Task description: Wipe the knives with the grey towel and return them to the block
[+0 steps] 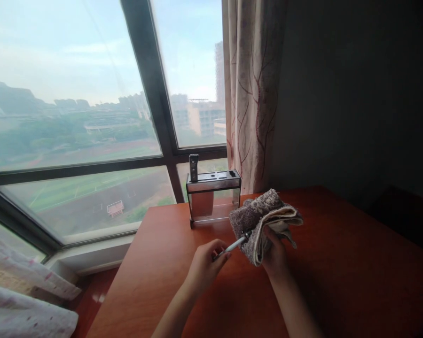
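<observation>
My left hand [206, 263] is closed round the slim white handle of a kitchen utensil [235, 244]. Its dark metal end meets a folded grey-brown towel [257, 213], and part of that end is hidden there, so I cannot tell its exact kind. From below and behind, my right hand [275, 251] grips the towel, thumb on the pale fabric edge. Just beyond the towel stands a clear-sided knife block [213, 202] with a black slotted top. One black-handled knife [193, 168] is upright in its left slot.
The reddish-brown wooden table [155, 277] carries all of this. Behind its left side is a large window with a dark frame [144, 56]. A patterned curtain [252, 94] hangs at the table's back edge, and another curtain [24, 305] lies low at the left.
</observation>
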`<state>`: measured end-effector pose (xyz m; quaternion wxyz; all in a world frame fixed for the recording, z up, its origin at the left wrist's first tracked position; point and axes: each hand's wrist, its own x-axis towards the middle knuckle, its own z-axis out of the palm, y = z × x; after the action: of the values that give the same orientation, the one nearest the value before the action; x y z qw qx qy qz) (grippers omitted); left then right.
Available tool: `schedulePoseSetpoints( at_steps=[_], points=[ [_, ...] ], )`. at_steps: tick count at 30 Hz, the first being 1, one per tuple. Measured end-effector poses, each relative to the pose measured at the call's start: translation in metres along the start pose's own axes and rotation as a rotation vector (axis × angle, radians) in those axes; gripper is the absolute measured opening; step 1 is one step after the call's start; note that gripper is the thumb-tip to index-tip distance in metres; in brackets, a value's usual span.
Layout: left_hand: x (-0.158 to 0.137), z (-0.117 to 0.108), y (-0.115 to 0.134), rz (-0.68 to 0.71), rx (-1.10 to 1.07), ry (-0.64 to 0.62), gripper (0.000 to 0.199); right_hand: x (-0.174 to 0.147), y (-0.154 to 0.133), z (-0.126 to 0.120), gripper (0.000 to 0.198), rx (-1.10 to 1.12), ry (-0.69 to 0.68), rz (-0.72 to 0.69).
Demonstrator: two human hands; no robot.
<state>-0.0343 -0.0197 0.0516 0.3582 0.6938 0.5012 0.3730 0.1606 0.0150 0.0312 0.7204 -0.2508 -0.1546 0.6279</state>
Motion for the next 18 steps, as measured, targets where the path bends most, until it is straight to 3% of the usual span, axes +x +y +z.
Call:
schedulePoseSetpoints(
  at_steps=[10, 18],
  points=[
    [-0.0013, -0.0041, 0.0031, -0.073, -0.131, -0.126, 0.031, 0.0002, 0.0007, -0.0054, 0.021, -0.049, -0.03, -0.022],
    [-0.0035, -0.0005, 0.0088, -0.233, -0.445, -0.307, 0.048, 0.0, 0.0028, -0.007, 0.026, -0.078, -0.044, -0.027]
  ],
)
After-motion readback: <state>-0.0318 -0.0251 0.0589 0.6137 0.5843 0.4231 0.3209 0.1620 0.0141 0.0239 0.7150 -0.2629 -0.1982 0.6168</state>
